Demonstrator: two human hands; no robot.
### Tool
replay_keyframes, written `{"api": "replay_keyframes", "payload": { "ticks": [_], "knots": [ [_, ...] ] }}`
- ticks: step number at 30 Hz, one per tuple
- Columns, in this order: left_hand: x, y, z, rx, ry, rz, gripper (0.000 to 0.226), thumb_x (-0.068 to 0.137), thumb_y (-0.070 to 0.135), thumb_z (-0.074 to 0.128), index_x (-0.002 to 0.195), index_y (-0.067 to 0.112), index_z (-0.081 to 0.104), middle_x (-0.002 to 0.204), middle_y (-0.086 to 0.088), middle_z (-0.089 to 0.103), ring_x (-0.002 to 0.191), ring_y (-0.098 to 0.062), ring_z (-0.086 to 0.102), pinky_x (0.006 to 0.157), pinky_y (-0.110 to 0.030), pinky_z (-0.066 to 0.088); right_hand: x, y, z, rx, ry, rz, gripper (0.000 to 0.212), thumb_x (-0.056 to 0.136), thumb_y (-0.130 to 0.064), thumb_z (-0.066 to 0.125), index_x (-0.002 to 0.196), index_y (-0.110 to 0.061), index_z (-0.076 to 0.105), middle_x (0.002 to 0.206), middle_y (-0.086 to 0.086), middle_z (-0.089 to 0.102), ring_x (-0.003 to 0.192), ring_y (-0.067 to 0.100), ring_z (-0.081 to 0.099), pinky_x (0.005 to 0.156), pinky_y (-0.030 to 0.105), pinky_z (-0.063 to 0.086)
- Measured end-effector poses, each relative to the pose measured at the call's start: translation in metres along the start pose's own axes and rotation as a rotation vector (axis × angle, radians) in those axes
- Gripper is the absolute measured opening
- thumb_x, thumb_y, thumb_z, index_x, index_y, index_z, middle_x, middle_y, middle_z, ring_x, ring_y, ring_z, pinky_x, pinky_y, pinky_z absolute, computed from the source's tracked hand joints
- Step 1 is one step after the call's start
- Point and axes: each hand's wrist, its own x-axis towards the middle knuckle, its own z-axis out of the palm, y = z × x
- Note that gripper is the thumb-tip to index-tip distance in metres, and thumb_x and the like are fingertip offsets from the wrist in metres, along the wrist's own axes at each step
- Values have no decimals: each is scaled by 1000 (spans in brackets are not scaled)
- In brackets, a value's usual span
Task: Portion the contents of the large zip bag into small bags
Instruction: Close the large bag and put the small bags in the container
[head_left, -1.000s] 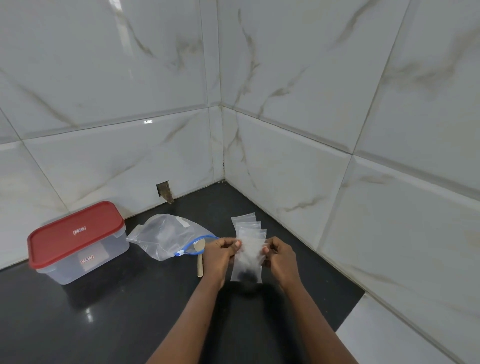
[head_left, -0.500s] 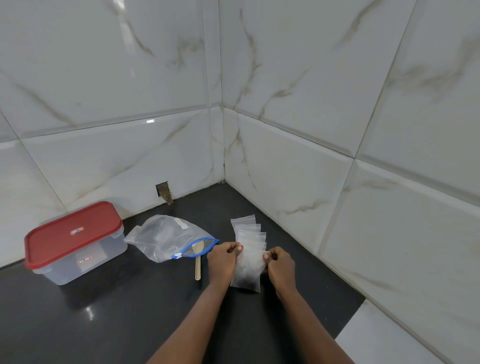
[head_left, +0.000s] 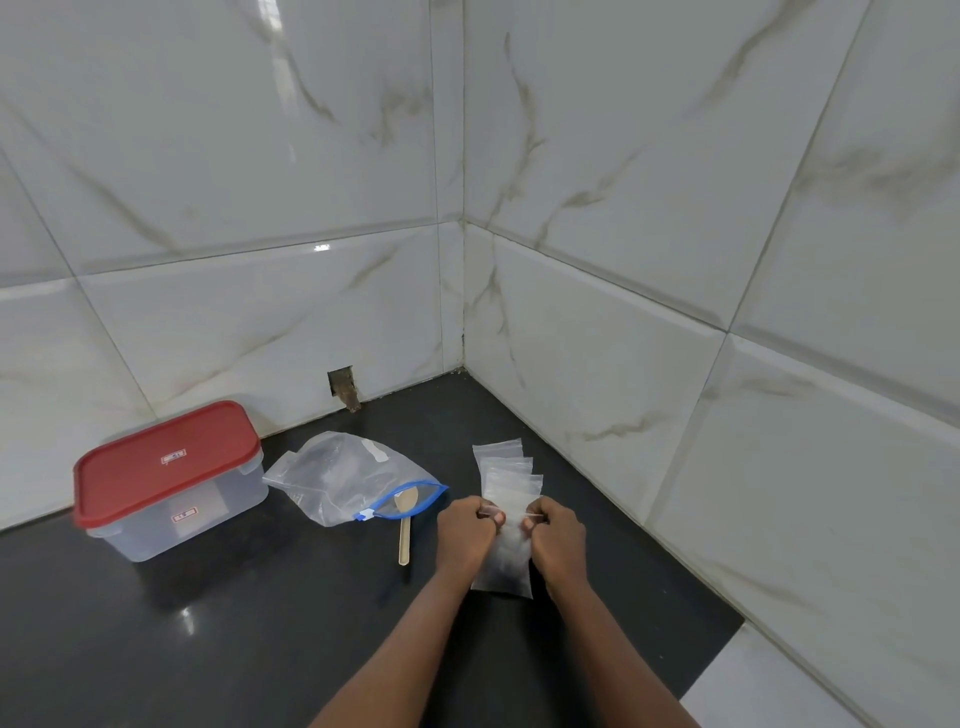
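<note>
Hands are down lower now than a second ago, and the small bag (head_left: 505, 564) they pinch has dropped with them, so its bottom edge looks to rest on the dark worktop (head_left: 218, 639) instead of hanging clear. Left hand (head_left: 464, 534) and right hand (head_left: 555, 538) each have their grip clamped on the bag's top strip, thumbs close together, pressing or pulling at the seal; which, I cannot tell. Behind it, the fan of spare small bags (head_left: 506, 470) lies flat near the right wall. Over to the left, the large zip bag (head_left: 345, 478) sits slumped, its blue-edged mouth open, with the wooden spoon (head_left: 404, 525) poking into it. The red-lidded container (head_left: 169, 478) stands well apart, closed. My read: this portion is being finished or started at the seal.
</note>
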Motion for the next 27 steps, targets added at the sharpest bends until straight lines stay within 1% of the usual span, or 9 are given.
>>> {"api": "replay_keyframes", "payload": {
  "ticks": [3, 6, 9, 12, 14, 17, 19, 23, 27],
  "knots": [
    [3, 0, 3, -33, 18, -11, 13, 88, 16, 60, 98, 11, 66, 98, -6, 66, 93, -13, 60, 87, -25, 47, 3, -1, 3, -37, 26, 19, 14, 87, 0, 51, 80, -11, 56, 79, 2, 57, 76, 15, 52, 57, 19, 36],
    [3, 1, 3, -24, 19, 34, 29, 87, 17, 62, 116, 12, 61, 116, -5, 62, 104, -13, 57, 93, -25, 43, 1, -2, 10, -171, 70, 6, 7, 90, -6, 51, 94, -11, 54, 102, 6, 57, 98, 21, 55, 80, 27, 44],
    [-4, 8, -9, -36, 153, 181, 36, 89, 12, 59, 125, 11, 56, 124, -6, 60, 114, -15, 56, 97, -24, 42, -5, -7, 24, -425, 217, -194, 24, 90, -10, 52, 115, -13, 54, 121, 4, 49, 114, 24, 48, 93, 32, 40],
    [-13, 16, -41, -102, 409, 447, 25, 89, 3, 55, 111, 10, 65, 108, -3, 67, 98, -10, 62, 90, -17, 48, -12, -22, 46, -445, 274, -495, 19, 79, -5, 58, 96, -13, 62, 106, 6, 60, 96, 27, 60, 78, 35, 48],
    [-14, 18, -70, -178, 573, 536, 23, 86, -3, 57, 103, 9, 68, 97, 3, 66, 88, -6, 61, 82, -7, 46, -16, -32, 61, -448, 220, -701, 15, 73, -12, 59, 87, -16, 64, 94, 3, 64, 81, 22, 64, 66, 32, 53],
    [-6, 5, -114, -297, 760, 376, 22, 87, -3, 55, 102, 7, 68, 99, -1, 66, 86, -6, 57, 78, -2, 39, -30, -46, 83, -596, 16, -906, 41, 58, -38, 82, 94, -24, 67, 99, -2, 68, 84, 13, 67, 70, 27, 56],
    [1, -16, -138, -375, 809, 163, 26, 90, -1, 50, 110, 7, 65, 109, -6, 66, 97, -14, 58, 87, -13, 40, -36, -55, 99, -698, -37, -962, 54, 47, -52, 86, 92, -29, 67, 101, -5, 69, 85, 11, 68, 69, 23, 56],
    [10, -64, -171, -355, 757, -82, 38, 91, -4, 46, 127, 6, 53, 127, -13, 57, 117, -28, 52, 101, -36, 40, -37, -68, 119, -699, -37, -1014, 42, 46, -42, 91, 81, -28, 71, 94, -5, 72, 81, 12, 70, 64, 21, 57],
    [19, -98, -185, -342, 584, -234, 45, 94, 1, 41, 138, 12, 40, 139, -13, 46, 126, -32, 44, 106, -43, 36, -33, -75, 119, -605, -17, -1072, 27, 49, -25, 93, 63, -21, 70, 69, -6, 70, 63, 10, 66, 53, 15, 53]
  ]
}}
